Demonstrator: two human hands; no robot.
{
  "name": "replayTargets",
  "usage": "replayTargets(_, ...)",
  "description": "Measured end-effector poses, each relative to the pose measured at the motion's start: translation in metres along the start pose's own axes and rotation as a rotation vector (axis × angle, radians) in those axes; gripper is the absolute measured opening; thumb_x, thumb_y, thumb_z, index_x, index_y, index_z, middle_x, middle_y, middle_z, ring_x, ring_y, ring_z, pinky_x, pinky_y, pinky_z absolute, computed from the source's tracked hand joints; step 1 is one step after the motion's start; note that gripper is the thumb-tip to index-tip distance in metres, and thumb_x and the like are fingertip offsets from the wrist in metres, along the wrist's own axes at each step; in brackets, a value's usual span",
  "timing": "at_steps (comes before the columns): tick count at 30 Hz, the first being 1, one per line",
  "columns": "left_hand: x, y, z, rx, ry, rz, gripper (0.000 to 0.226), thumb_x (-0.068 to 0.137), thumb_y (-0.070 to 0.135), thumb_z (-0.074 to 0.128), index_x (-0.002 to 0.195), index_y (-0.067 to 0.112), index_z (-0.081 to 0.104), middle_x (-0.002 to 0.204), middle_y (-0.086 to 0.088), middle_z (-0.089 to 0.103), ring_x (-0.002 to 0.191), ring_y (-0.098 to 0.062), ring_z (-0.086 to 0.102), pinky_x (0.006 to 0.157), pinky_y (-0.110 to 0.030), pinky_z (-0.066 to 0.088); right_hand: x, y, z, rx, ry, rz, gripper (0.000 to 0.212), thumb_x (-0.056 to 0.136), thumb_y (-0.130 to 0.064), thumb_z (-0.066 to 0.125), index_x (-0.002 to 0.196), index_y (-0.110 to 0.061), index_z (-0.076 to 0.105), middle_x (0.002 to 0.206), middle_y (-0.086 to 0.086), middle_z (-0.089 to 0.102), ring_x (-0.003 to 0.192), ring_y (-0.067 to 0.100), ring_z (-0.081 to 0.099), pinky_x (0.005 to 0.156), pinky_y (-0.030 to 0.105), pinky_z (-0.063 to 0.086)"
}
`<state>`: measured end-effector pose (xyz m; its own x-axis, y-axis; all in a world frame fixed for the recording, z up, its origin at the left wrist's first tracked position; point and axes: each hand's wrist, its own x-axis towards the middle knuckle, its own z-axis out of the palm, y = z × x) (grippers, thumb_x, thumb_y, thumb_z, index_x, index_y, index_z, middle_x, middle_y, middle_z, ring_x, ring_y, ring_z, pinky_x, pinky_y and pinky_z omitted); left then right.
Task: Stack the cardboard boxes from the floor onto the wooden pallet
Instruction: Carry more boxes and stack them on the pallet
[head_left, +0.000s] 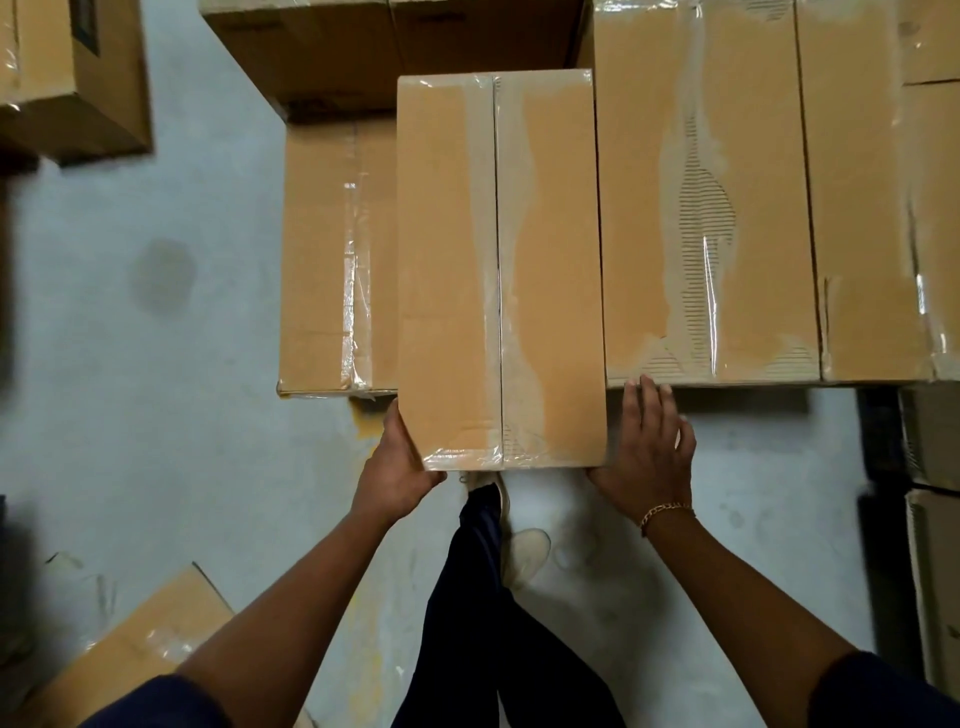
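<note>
The left hand (397, 467) wraps the near corner of a long brown taped cardboard box (498, 270), fingers hidden beneath. The right hand (649, 452) presses flat-fingered against its side.

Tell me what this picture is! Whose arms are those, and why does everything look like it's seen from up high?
There is no machine here: these are a person's two bare arms. The one picture comes from a camera worn on their head, looking down, so you see what they see, even their dark trousers and a pale shoe. The left hand grips the near corner of a long cardboard box sealed with clear tape. The right hand, with a gold bracelet on its wrist, presses flat against the box's other side. Together they hold it. To its right stand stacked boxes at about the same height. To its left sits a lower box, partly beneath it. Another box lies on the grey floor by the left arm. I can't make out a wooden pallet.
</note>
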<state>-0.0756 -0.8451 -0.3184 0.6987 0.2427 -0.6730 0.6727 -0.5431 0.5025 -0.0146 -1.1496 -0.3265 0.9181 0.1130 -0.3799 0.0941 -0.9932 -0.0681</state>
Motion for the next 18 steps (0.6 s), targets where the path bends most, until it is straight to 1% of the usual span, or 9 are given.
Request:
replayTargets(3, 0.010, 0.007, -0.004, -0.001, 0.010, -0.014, 0.110, 0.073, 0.026, 0.085, 0.149, 0.040, 0.007, 0.127, 0.006, 0.061, 0.106, -0.034, 0.064, 0.081, -0.036, 0.043, 0.012, -0.001, -0.002, -0.003, 0.014, 0.020, 0.115, 0.065, -0.058, 0.075, 0.155, -0.009, 0.022, 0.163, 0.012, 0.020, 0.148, 0.036, 0.022, 0.113, 0.056, 0.027)
replayTargets(6, 0.019, 0.013, -0.008, 0.001, 0.018, -0.013, 0.109, 0.073, 0.025, 0.086, 0.150, 0.037, 0.009, 0.129, 0.003, 0.061, 0.108, -0.035, 0.063, 0.082, -0.036, 0.043, 0.022, -0.002, -0.005, -0.040, 0.041, -0.006, 0.112, 0.067, -0.058, 0.072, 0.155, -0.008, 0.024, 0.163, 0.012, 0.022, 0.149, 0.035, 0.022, 0.114, 0.054, 0.024)
replayTargets(10, 0.033, 0.022, -0.015, 0.003, 0.018, -0.002, 0.110, 0.074, 0.025, 0.087, 0.153, 0.032, 0.010, 0.132, 0.001, 0.060, 0.111, -0.033, 0.062, 0.083, -0.034, 0.041, 0.040, -0.001, -0.010, -0.052, 0.038, -0.033, 0.114, 0.068, -0.060, 0.072, 0.156, -0.007, 0.022, 0.164, 0.013, 0.020, 0.150, 0.035, 0.019, 0.114, 0.054, 0.025)
replayTargets(14, 0.047, 0.029, -0.021, 0.007, 0.027, 0.015, 0.115, 0.075, 0.023, 0.086, 0.156, 0.029, 0.005, 0.136, 0.002, 0.058, 0.113, -0.031, 0.061, 0.085, -0.033, 0.042, 0.057, -0.001, -0.015, -0.015, 0.008, -0.045, 0.120, 0.068, -0.065, 0.070, 0.158, -0.008, 0.015, 0.166, 0.011, 0.011, 0.153, 0.033, 0.010, 0.118, 0.055, 0.020)
replayTargets(18, 0.060, 0.034, -0.026, 0.014, 0.025, 0.027, 0.118, 0.075, 0.021, 0.085, 0.157, 0.026, 0.001, 0.137, 0.000, 0.057, 0.112, -0.031, 0.061, 0.083, -0.032, 0.043, 0.074, 0.002, -0.020, 0.030, -0.047, -0.053, 0.135, 0.063, -0.080, 0.067, 0.159, -0.010, 0.004, 0.168, 0.008, -0.003, 0.154, 0.030, -0.002, 0.121, 0.053, 0.011)
